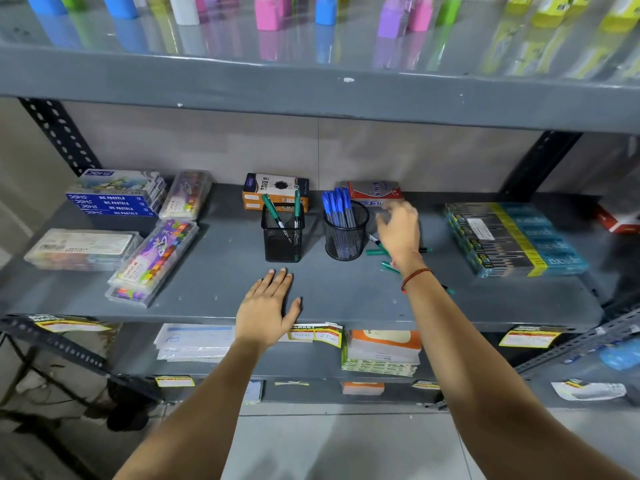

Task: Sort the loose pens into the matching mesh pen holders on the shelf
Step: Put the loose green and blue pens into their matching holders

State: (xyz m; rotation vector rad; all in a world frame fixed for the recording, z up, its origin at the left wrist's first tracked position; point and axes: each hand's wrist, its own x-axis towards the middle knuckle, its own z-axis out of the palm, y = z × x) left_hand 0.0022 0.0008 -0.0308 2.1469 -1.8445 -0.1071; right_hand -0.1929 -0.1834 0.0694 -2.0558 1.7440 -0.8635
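Note:
Two black mesh holders stand mid-shelf. The square holder [283, 233] has two green pens [272, 208] in it. The round holder [345, 233] is packed with several blue pens [337, 204]. Loose green pens [377, 251] lie on the shelf just right of the round holder, partly hidden under my right hand [398, 228]. That hand hovers over them, blurred, fingers spread and curled downward; nothing is visibly in it. My left hand [268, 306] rests flat and open on the shelf in front of the square holder.
The grey metal shelf [207, 271] carries pastel boxes [117, 197] and crayon cases [156, 258] at left, an orange box [275, 188] and a red box [372, 190] behind the holders, and a teal-and-black pack [512, 237] at right. Another shelf overhangs above.

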